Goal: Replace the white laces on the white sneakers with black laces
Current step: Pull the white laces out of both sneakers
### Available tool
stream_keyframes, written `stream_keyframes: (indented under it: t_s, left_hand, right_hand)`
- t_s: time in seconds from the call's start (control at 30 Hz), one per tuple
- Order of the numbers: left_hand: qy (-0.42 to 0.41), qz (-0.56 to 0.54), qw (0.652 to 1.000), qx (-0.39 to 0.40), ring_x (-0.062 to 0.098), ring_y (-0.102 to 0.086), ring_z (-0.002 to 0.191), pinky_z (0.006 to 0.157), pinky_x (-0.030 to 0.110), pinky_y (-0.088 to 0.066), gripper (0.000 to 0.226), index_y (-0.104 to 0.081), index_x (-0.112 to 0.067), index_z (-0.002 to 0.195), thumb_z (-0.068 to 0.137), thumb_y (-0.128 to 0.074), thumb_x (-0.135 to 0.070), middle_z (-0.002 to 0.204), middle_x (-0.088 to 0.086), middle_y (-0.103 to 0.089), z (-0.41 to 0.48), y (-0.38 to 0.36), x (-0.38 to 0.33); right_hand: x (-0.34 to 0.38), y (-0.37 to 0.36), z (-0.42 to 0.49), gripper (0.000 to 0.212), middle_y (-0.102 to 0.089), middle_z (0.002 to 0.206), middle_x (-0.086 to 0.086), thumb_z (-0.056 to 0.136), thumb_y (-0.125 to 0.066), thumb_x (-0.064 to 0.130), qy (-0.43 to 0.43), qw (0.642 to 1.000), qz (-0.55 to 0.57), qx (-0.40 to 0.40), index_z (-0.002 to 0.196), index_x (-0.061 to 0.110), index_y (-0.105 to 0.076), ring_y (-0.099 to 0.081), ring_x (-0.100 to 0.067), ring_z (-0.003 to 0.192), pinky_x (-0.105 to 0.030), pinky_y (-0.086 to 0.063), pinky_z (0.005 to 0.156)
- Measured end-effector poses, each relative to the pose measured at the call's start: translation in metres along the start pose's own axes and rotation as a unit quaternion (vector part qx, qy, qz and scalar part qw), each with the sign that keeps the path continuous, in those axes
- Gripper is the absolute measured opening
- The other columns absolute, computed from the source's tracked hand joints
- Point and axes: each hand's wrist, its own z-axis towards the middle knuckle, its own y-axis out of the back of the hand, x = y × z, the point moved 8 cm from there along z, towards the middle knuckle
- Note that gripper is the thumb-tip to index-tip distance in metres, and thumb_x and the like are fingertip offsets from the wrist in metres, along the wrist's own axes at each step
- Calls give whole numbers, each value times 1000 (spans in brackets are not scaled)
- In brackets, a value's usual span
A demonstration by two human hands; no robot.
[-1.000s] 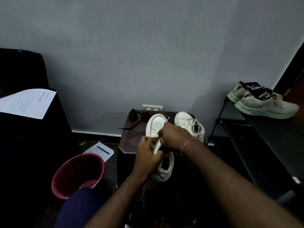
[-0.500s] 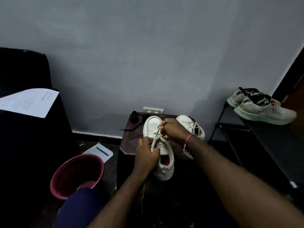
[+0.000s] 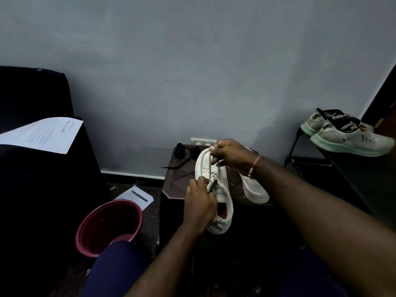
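Left hand (image 3: 199, 203) gripped white sneaker (image 3: 224, 195) | right hand (image 3: 232, 155) pinched white lace (image 3: 209, 165) — just above toe | print on paper (image 3: 42, 133) unreadable

Table (image 3: 184, 185): centre, before the wall.
On it: loose laces (image 3: 182, 156) at back left; far sneaker (image 3: 255, 189) at right.
Near sneaker (image 3: 224, 197): over the table's front edge, left of the far sneaker. Left hand (image 3: 199, 204) on its side, right hand (image 3: 232, 155) on its lace (image 3: 210, 170) above the toe.
Bucket (image 3: 107, 224): on the floor, left of the table, with a leaflet (image 3: 137, 195) behind it.
Rack (image 3: 300, 159): right, with a pair of shoes (image 3: 347, 133) on top.
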Motion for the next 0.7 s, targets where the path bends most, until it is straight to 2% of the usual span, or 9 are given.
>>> stream_keyframes:
  t_s: [0.1, 0.2, 0.3, 0.4, 0.47, 0.5, 0.57, 0.63, 0.7]
  left_hand:
    - [1, 10, 1000, -8, 29, -44, 100, 85, 43, -42, 27, -46, -11, 107, 81, -44, -21, 107, 11, -44, -1, -1, -5]
    - [6, 15, 1000, -8, 30, -44, 100, 85, 44, -43, 35, -47, -11, 108, 77, -37, -27, 108, 11, -44, -1, -1, -4]
    - [-3, 29, 1000, -7, 30, -45, 99, 83, 43, -43, 27, -47, -11, 108, 84, -42, -24, 108, 11, -44, -2, -2, -4]
    - [-7, 34, 999, -12, 30, -45, 98, 82, 43, -43, 30, -47, -12, 106, 82, -39, -27, 106, 10, -44, -5, 0, -6]
    - [-4, 40, 999, -17, 30, -46, 98, 83, 45, -44, 35, -48, -12, 106, 78, -35, -29, 105, 10, -45, -4, 2, -7]
    - [0, 43, 999, -17, 30, -46, 99, 84, 45, -44, 37, -49, -12, 106, 77, -34, -30, 105, 10, -46, -4, 2, -6]
    - [7, 46, 999, -12, 31, -46, 100, 85, 45, -43, 38, -49, -12, 106, 77, -34, -30, 106, 11, -46, -3, 2, -6]
    - [9, 49, 999, -8, 32, -46, 100, 86, 45, -43, 38, -49, -11, 106, 76, -35, -30, 107, 12, -46, -3, 2, -9]
    - [9, 47, 999, -4, 33, -46, 100, 87, 45, -43, 40, -50, -11, 107, 74, -37, -30, 108, 12, -46, -2, 1, -10]
  right_hand:
    - [-7, 12, -4, 31, -47, 58, -6, 91, -65, 18, 17, 997, -67, -24, 64, 11, -52, -49, -13, 47, -19, -41, 46]
    - [-9, -1, -10, 35, -66, 74, -4, 87, -65, 44, 27, 861, -502, 82, 77, 11, -68, -61, -14, 69, -25, -40, 59]
    - [-6, -4, -15, 29, -70, 86, -7, 91, -62, 37, 53, 831, -545, 103, 89, 10, -73, -59, -20, 79, -26, -32, 63]
    - [2, -1, -14, 23, -63, 72, -5, 95, -59, 25, 72, 895, -436, 59, 84, 8, -70, -52, -15, 65, -21, -33, 54]
    - [10, 17, -12, 27, -60, 70, -9, 100, -49, 16, 64, 990, -121, -41, 81, 2, -62, -55, -18, 60, -24, -40, 57]
    - [9, 27, -14, 27, -61, 74, -12, 101, -44, 14, 45, 988, 107, -102, 80, 2, -57, -58, -22, 61, -29, -43, 59]
    - [-4, 34, -20, 28, -63, 74, -14, 102, -38, 15, 20, 888, 430, -160, 76, 8, -49, -60, -25, 54, -32, -50, 57]
    - [-12, 30, -25, 30, -61, 61, -10, 100, -40, 18, -15, 890, 426, -160, 71, 12, -45, -44, -15, 35, -22, -42, 42]
    - [-13, 25, -27, 27, -55, 57, -6, 96, -52, 21, -23, 981, 138, -135, 70, 14, -47, -35, -12, 36, -18, -30, 39]
